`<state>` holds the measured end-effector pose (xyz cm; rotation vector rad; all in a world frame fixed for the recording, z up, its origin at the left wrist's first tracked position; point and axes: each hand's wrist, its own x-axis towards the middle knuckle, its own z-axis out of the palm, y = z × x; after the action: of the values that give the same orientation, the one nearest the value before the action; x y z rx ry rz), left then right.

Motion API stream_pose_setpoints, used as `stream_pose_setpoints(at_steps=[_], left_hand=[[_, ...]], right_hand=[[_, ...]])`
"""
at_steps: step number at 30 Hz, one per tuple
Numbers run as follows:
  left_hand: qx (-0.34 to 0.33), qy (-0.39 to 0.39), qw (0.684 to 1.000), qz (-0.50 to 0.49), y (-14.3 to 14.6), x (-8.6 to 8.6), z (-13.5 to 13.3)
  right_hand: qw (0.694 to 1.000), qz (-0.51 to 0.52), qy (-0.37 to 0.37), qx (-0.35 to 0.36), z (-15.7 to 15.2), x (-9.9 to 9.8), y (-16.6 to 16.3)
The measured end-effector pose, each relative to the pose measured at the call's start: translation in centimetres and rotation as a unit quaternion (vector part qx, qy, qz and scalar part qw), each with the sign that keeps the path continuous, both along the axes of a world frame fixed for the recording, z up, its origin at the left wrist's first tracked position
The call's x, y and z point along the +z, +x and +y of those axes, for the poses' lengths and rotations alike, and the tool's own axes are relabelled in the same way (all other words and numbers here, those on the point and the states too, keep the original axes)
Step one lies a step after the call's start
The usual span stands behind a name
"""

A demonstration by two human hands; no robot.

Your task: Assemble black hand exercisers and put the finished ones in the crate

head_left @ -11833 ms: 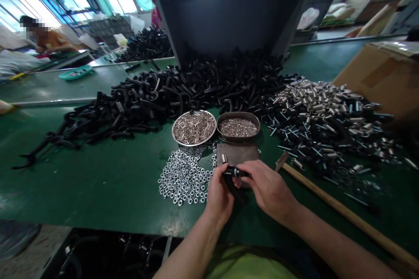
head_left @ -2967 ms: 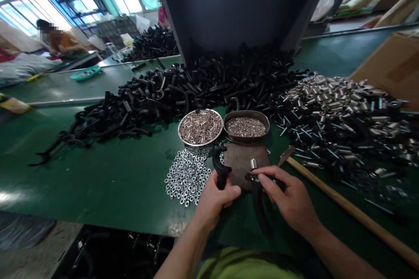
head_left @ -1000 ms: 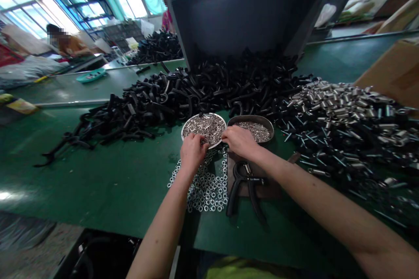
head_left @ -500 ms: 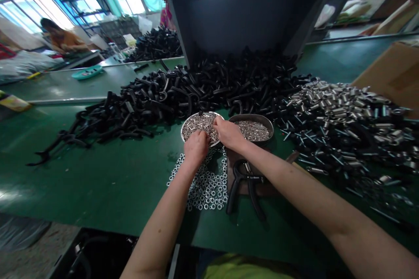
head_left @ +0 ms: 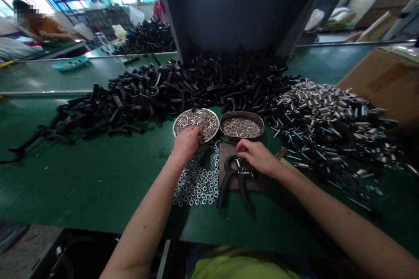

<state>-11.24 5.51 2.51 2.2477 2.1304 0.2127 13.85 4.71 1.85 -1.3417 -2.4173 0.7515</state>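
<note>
My left hand (head_left: 187, 141) rests curled at the near rim of a round steel plate (head_left: 195, 121) full of small metal pins; what its fingers hold is hidden. My right hand (head_left: 257, 155) is pinched just right of a black hand-gripper assembly (head_left: 234, 180), which lies with its legs apart on a dark brown pad (head_left: 242, 166). Beside the plate stands an oval tin (head_left: 241, 127) of tiny silver parts. A spread of silver nuts (head_left: 197, 178) lies below my left hand.
A heap of black handles (head_left: 183, 87) spills from a tipped grey bin (head_left: 235, 8). Silver springs and blue-tipped rods (head_left: 327, 117) lie piled at right, with a wooden hammer handle (head_left: 288, 165) and a cardboard box (head_left: 386, 83). Two people work at the far left tables.
My right hand has drawn back from the pin plate to the hand-gripper on the pad. My left hand has stayed at the plate's near rim.
</note>
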Motion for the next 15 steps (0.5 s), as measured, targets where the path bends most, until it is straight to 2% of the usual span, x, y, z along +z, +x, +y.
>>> stream_pose_setpoints(at_steps=[5, 11, 13, 14, 15], left_hand=[[-0.023, 0.002, 1.0, -0.012, -0.2, 0.0, 0.4], [0.005, 0.053, 0.997, -0.049, -0.3, 0.2, 0.2], [0.044, 0.078, 0.987, -0.132, -0.2, 0.4, 0.0], [0.069, 0.084, 0.97, -0.218, 0.0, 0.6, -0.3], [0.089, 0.081, 0.938, -0.326, 0.4, 0.7, -0.8]], right_hand=[[0.997, -0.06, 0.048, 0.031, -0.2, 0.3, -1.3], [0.985, -0.11, 0.11, 0.069, -1.4, 0.3, -1.9], [0.984, -0.118, 0.119, 0.062, -1.6, 0.2, -1.4], [0.984, -0.115, 0.125, 0.053, -1.8, 0.3, -1.1], [0.986, -0.1, 0.129, 0.039, -2.0, 0.4, -0.9]])
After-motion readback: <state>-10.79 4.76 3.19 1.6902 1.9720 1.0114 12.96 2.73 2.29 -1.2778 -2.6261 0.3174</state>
